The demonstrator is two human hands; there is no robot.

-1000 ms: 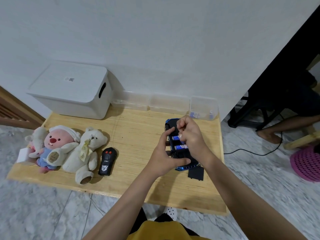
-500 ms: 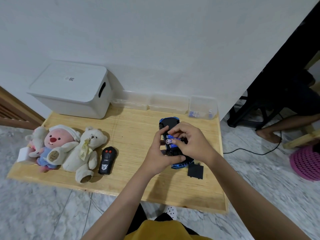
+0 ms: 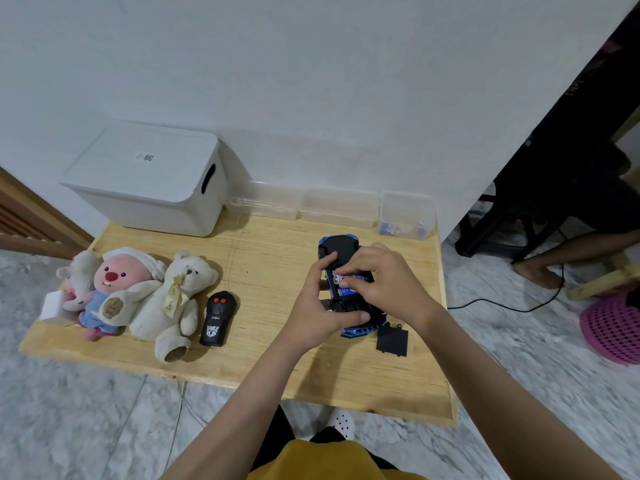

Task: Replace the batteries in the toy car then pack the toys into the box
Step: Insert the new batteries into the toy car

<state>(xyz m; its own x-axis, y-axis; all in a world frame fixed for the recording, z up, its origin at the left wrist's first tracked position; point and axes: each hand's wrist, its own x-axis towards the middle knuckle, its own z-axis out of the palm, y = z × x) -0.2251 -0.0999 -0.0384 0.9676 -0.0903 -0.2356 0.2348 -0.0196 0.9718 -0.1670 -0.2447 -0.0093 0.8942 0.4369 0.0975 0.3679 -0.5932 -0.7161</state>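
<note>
Gripping the upturned toy car on the table with your left hand, your right hand pinches a battery into its bay.

You're mid-swap, by my reading: next, seat it flat, then refit the black cover lying just beside the blue-edged, black-bellied car.

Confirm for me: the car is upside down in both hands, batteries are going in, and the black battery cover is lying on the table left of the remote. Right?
Not quite. The battery cover lies right of the toy car, near the table's front right, far from the remote, as the head view shows. The rest holds.
</note>
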